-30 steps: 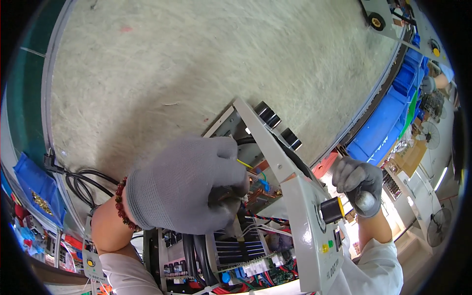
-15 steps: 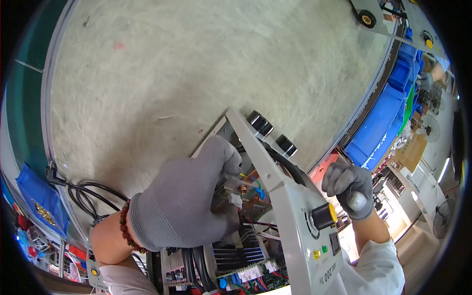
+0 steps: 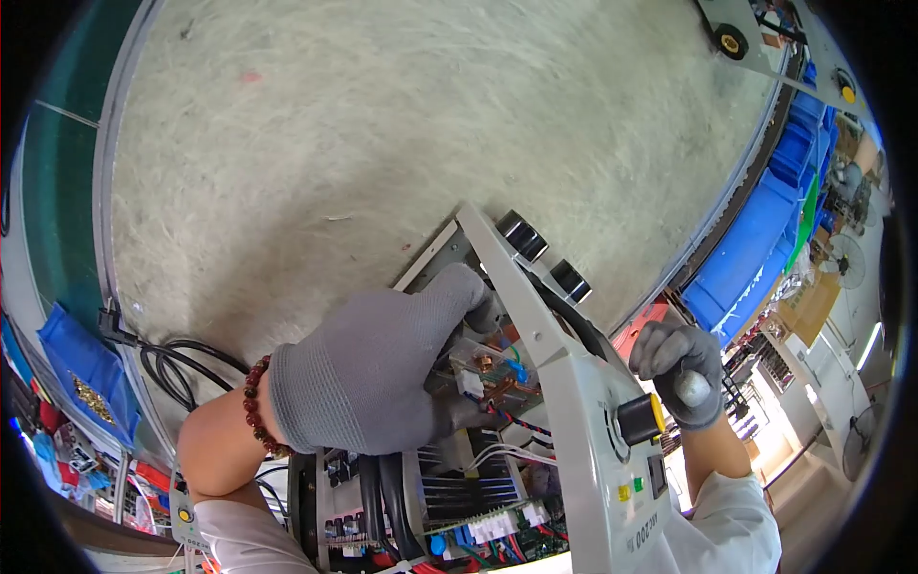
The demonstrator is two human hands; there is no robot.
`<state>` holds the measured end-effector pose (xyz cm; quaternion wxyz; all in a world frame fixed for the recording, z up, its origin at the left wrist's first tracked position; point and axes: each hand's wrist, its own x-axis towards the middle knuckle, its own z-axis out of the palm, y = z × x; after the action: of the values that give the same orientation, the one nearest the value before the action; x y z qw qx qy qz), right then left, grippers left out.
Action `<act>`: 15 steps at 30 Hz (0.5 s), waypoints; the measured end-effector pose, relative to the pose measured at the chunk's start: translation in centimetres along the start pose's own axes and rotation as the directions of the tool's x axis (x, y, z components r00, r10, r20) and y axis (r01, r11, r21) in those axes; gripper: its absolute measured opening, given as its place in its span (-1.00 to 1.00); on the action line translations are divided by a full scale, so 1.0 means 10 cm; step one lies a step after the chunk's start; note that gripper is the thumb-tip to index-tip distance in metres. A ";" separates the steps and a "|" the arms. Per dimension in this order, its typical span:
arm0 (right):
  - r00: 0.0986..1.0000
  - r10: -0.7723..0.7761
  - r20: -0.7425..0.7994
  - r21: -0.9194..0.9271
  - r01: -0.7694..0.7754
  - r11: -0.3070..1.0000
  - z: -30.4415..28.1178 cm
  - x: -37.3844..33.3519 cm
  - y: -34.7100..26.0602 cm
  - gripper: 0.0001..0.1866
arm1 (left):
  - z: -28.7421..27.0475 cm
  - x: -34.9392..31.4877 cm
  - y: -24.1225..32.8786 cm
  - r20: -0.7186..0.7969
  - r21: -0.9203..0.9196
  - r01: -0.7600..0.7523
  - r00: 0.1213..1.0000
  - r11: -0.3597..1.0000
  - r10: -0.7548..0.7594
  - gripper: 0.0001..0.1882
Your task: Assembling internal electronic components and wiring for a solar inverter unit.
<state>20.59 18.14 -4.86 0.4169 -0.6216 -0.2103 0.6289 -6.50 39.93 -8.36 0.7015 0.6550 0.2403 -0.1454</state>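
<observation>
Metal casing (image 3: 595,435): black cables (image 3: 390,502) | blue bin (image 3: 65,342): brassy bits (image 3: 92,400) | gloved left hand (image 3: 373,368): spread wide inside casing | right hand (image 3: 681,368): curled, contents unclear

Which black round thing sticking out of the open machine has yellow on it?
The knob closest to the right hand: its end is yellow, while the other two stubs look plain black.

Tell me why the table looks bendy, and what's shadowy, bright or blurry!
Head view: the fisheye lens curves the edges of the table and leaves black corners; head view: a soft shadow lies above the left hand; head view: a light tube glares white, far right; head view: that hand's lower fingertips look slightly smeared.
</observation>
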 end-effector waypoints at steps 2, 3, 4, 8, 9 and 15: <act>1.000 0.007 0.011 0.004 -0.007 1.000 0.01 0.00 0.02 -0.53 | 0.01 0.02 0.01 0.025 -0.043 0.051 0.998 0.998 -0.050 -0.48; 1.000 0.025 0.010 0.002 -0.025 1.000 0.01 0.01 0.03 -0.53 | 0.02 0.04 0.01 0.001 -0.073 0.029 1.000 0.997 -0.029 -0.46; 0.999 0.038 -0.007 0.004 -0.038 0.999 0.01 0.00 0.03 -0.52 | 0.04 0.05 0.00 0.010 -0.080 0.042 0.999 0.996 -0.041 -0.46; 0.999 0.001 -0.039 -0.038 -0.003 0.999 -0.02 -0.05 0.06 -0.50 | 0.13 0.05 -0.08 -0.013 -0.106 0.043 0.999 0.993 -0.045 -0.45; 0.999 -0.013 -0.031 -0.020 0.012 1.000 -0.02 -0.09 0.05 -0.50 | 0.16 0.03 -0.10 -0.034 -0.155 0.044 0.998 0.987 -0.050 -0.45; 0.989 -0.131 -0.062 -0.087 0.126 0.988 -0.10 -0.28 -0.08 -0.51 | -0.03 -0.25 0.14 -0.157 0.263 0.038 0.988 0.964 0.004 -0.44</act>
<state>21.43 16.14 -2.69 0.4373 -0.6445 -0.2617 0.5700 -7.90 40.12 -5.91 0.5855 0.7501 0.2784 -0.1305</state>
